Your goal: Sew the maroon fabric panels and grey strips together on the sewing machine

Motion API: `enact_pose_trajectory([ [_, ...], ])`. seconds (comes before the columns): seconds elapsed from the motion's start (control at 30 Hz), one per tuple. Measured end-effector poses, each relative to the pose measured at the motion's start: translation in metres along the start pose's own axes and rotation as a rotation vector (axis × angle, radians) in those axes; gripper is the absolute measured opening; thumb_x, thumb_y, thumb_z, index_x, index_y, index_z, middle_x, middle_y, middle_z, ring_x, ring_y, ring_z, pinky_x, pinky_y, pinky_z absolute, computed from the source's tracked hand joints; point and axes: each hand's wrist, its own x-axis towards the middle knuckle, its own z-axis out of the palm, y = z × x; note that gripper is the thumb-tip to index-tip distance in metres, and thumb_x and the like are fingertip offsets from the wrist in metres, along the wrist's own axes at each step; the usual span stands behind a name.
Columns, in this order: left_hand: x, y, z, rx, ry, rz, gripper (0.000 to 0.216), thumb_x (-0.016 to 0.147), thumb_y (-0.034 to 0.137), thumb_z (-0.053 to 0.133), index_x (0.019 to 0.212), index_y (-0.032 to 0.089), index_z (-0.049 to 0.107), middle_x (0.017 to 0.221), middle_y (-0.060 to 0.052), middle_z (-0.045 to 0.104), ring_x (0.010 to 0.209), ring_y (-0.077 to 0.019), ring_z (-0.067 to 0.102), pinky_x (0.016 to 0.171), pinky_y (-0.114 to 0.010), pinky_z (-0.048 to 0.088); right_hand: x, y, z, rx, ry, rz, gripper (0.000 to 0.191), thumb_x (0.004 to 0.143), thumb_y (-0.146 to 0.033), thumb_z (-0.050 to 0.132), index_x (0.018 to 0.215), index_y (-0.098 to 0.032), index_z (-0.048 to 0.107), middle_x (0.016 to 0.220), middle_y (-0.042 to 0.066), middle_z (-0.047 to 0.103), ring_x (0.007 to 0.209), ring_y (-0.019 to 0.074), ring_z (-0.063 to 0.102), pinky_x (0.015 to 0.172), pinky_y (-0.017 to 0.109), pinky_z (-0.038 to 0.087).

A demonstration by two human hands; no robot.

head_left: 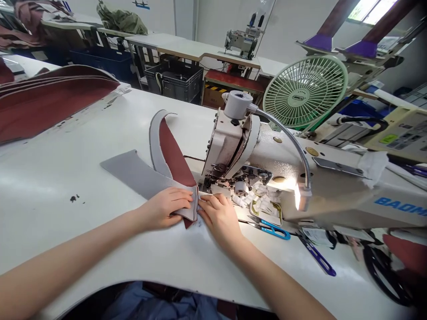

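My left hand (163,208) and my right hand (218,218) meet on a folded end of a curved maroon-and-grey fabric piece (173,151), at the front of the white industrial sewing machine (230,146). A wide grey flap (133,171) of the material stretches left under my left wrist. My left fingers pinch the layers from the left, and my right fingertips press the fabric's edge from the right. That edge lies just in front of the presser foot (213,180). The needle area is partly hidden by the machine's parts.
A stack of maroon pieces (50,102) lies on the white table (66,178) at left. Blue-handled snips (275,230) and purple-handled snips (316,258) lie right of my right hand. A gooseneck lamp (293,142) and green fan (305,91) stand behind the machine.
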Motion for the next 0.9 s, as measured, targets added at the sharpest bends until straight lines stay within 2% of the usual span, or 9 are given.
enact_pose_trajectory([
  [0.33,-0.0002,0.0007,-0.0014,0.039,-0.048,-0.013,0.022,0.083,0.013,0.053,0.103,0.017,0.061,0.122,-0.011,0.065,0.114,-0.0219,0.060,0.099,-0.039,0.049,0.0004,-0.0043,-0.0014,0.003,-0.021,0.020,0.011,0.091,-0.027,0.064,0.099,-0.020,0.066,0.103,0.005,0.071,0.093,0.0210,0.057,0.077,0.035,0.042],
  [0.6,0.0003,0.0017,-0.0017,0.065,-0.096,-0.032,0.046,0.082,0.012,0.052,0.128,0.017,0.053,0.130,-0.011,0.061,0.116,-0.0222,0.058,0.100,-0.039,0.048,0.0004,-0.0017,-0.0007,0.008,-0.027,0.009,0.012,0.091,-0.029,0.065,0.099,-0.020,0.066,0.106,0.005,0.072,0.094,0.0201,0.057,0.078,0.034,0.041],
  [0.9,0.0012,0.0008,-0.0027,0.076,-0.141,-0.027,0.041,0.081,0.013,0.052,0.120,0.019,0.061,0.131,-0.009,0.060,0.115,-0.0228,0.057,0.100,-0.039,0.047,-0.0004,-0.0003,-0.0013,0.039,0.003,0.007,0.010,0.092,-0.029,0.064,0.097,-0.021,0.067,0.109,0.003,0.072,0.096,0.0193,0.058,0.079,0.034,0.040],
])
